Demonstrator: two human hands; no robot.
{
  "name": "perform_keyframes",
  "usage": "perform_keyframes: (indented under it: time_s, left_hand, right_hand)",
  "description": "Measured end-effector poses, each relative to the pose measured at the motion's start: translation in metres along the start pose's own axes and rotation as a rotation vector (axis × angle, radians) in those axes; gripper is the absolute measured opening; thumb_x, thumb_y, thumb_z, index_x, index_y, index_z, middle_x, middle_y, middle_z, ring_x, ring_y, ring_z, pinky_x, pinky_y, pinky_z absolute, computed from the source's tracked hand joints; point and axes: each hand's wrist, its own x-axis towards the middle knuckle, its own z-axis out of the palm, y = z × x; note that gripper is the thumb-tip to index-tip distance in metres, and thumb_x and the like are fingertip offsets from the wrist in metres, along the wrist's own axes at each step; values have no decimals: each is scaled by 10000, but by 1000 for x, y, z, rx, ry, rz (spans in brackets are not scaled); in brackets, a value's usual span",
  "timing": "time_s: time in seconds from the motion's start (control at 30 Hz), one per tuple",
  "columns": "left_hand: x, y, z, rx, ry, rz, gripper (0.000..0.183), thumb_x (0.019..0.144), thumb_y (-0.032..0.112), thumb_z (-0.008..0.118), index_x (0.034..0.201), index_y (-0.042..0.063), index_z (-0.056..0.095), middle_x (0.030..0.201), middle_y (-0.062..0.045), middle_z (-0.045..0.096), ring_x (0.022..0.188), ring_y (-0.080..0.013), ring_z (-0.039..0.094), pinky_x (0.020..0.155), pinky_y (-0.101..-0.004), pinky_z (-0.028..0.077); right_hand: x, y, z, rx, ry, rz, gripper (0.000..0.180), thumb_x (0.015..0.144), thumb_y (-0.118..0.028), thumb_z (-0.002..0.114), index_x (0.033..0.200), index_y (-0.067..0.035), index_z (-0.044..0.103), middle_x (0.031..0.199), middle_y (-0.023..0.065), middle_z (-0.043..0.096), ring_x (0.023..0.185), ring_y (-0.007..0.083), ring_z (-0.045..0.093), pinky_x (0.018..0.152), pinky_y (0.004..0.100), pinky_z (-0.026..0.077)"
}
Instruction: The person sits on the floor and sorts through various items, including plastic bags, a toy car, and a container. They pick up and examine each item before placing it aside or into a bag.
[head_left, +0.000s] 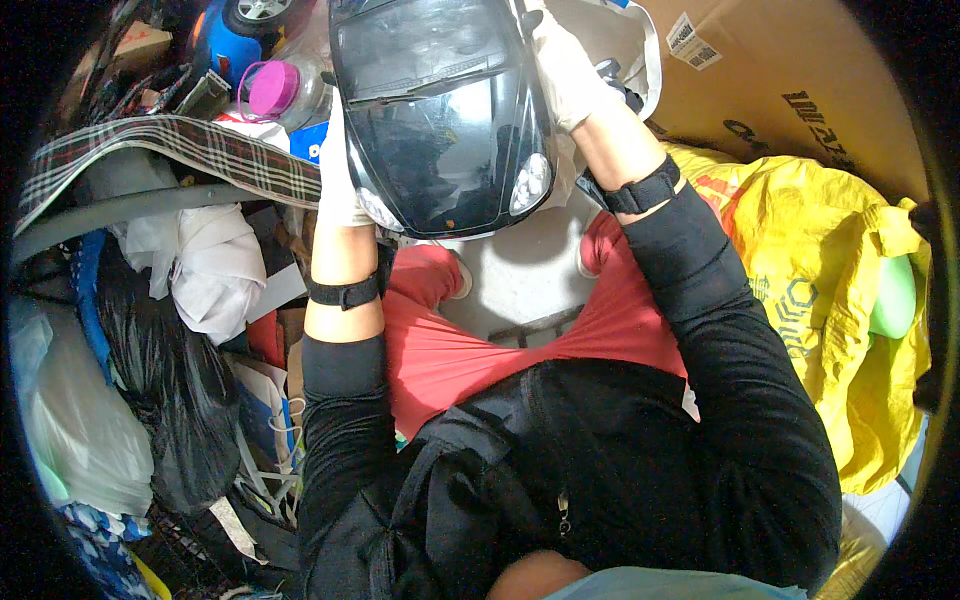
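Observation:
A large black toy car is held up at the top of the view, its bonnet and headlights towards me and its rear cut off by the frame. My left hand, in a white glove, grips its left side near the headlight. Along the right side, my right hand, also in a white glove, holds the body by the wing mirror. The fingers of both hands are partly hidden behind the car. Beneath it lies the pale floor between my feet.
On the left are a clear jar with a pink lid, a blue toy vehicle, a tartan-edged cloth, a black plastic bag and a white bundle. To the right stand a cardboard box and a yellow woven sack.

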Motion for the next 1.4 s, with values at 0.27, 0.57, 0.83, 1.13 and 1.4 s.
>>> perform_keyframes:
  time_s: [0.27, 0.57, 0.83, 1.13, 1.4]
  left_hand:
    - [7, 2, -19, 112, 128, 52, 444, 1018, 358, 433, 1306, 39, 544, 1241, -154, 616, 1086, -303, 606, 943, -434, 503]
    - [11, -9, -7, 174, 345, 127, 476, 1012, 415, 487, 1316, 53, 545, 1257, -124, 598, 1083, -257, 587, 902, -397, 521]
    - [13, -7, -3, 195, 326, 151, 499, 1004, 428, 500, 1320, 43, 545, 1243, -133, 604, 1056, -260, 605, 881, -388, 537]
    - [2, -4, 35, 405, 402, 44, 985, 818, 820, 415, 1398, 26, 471, 1342, -156, 566, 1164, -296, 581, 983, -426, 486]
    - [3, -18, 28, 391, 542, 76, 541, 950, 400, 604, 1334, 25, 537, 1311, -142, 597, 1150, -285, 601, 1011, -417, 478]
  right_hand:
    - [-1, 1, 10, 10, 90, -53, 526, 1047, -479, 339, 1104, -47, 634, 954, 83, 692, 845, 197, 643, 786, 309, 527]
    - [-2, 0, 5, -30, -8, -122, 485, 1061, -426, 337, 1245, -51, 583, 1094, 61, 662, 966, 170, 612, 864, 308, 505]
    - [2, 4, 6, -11, 72, -153, 469, 1055, -429, 364, 1195, -54, 608, 1032, 54, 666, 931, 167, 613, 841, 289, 504]
    - [-7, 3, 16, -483, 341, -267, 483, 1045, -454, 390, 923, -70, 655, 755, -9, 582, 687, 105, 511, 655, 261, 429]
    - [-20, -6, 28, -753, 265, -497, 438, 1039, -383, 436, 938, -6, 634, 794, 59, 629, 729, 145, 555, 703, 307, 469]
